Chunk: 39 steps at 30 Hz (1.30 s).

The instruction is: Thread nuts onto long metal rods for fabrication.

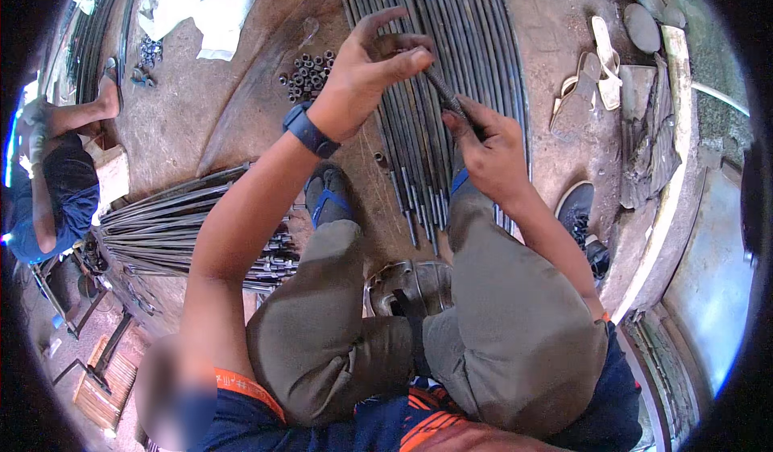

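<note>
A dark steel rod [445, 91] with a rough, ridged surface is held slantwise in front of me, above a row of similar rods. My right hand [489, 150] is closed on its nearer end, thumb and fingers pressed round it. Further up the rod, my left hand [364, 75] has its thumb and curled fingers at the metal, the index finger lifted away; a watch with a dark strap [310, 130] is on that wrist. Beneath both hands, the long dark rods [475, 41] lie side by side on the floor, their near ends looking threaded.
A heap of metal nuts [307, 75] sits left of the rods. Another rod bundle [173, 231] fans out by my left leg. Sandals [580, 90] and a dark shoe [576, 210] lie to the right. At the far left another person [56, 170] sits near white plastic sheeting [201, 5].
</note>
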### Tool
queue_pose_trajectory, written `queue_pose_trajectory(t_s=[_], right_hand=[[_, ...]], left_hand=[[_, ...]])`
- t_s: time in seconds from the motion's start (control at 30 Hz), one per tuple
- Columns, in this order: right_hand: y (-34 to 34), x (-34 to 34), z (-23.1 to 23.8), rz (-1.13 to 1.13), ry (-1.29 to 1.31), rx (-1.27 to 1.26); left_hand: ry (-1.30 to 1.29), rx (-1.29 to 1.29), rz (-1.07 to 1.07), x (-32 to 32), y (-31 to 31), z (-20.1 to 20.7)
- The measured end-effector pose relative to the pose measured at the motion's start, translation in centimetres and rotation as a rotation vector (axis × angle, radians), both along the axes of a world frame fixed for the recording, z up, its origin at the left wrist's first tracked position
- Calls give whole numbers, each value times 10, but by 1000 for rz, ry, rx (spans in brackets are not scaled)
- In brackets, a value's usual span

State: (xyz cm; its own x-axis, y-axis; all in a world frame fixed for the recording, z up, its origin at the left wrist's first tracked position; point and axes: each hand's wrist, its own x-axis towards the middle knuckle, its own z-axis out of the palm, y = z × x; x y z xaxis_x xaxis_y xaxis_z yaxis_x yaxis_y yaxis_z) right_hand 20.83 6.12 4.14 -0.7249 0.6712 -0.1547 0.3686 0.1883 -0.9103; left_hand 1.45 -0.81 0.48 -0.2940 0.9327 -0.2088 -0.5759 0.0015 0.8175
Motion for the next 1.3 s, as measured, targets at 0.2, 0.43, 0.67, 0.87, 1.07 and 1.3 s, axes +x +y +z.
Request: queue_pose_trajectory(t_s=[0.2, 0.43, 0.67, 0.87, 1.07, 1.3], right_hand=[[3, 0, -1, -9, -11, 13], [4, -1, -3, -16, -2, 6], [1, 1, -6, -5, -3, 20], [2, 1, -5, -32, -15, -76], [2, 1, -9, 4, -4, -7], [1, 1, -9, -13, -23, -9]], left_hand=[[385, -222, 184, -14, -12, -25], [532, -300, -18, 9, 4, 28], [-33, 9, -31, 8, -2, 11], [382, -260, -145, -3, 1, 16], [0, -94, -40, 5, 1, 15], [31, -17, 69, 7, 5, 18]])
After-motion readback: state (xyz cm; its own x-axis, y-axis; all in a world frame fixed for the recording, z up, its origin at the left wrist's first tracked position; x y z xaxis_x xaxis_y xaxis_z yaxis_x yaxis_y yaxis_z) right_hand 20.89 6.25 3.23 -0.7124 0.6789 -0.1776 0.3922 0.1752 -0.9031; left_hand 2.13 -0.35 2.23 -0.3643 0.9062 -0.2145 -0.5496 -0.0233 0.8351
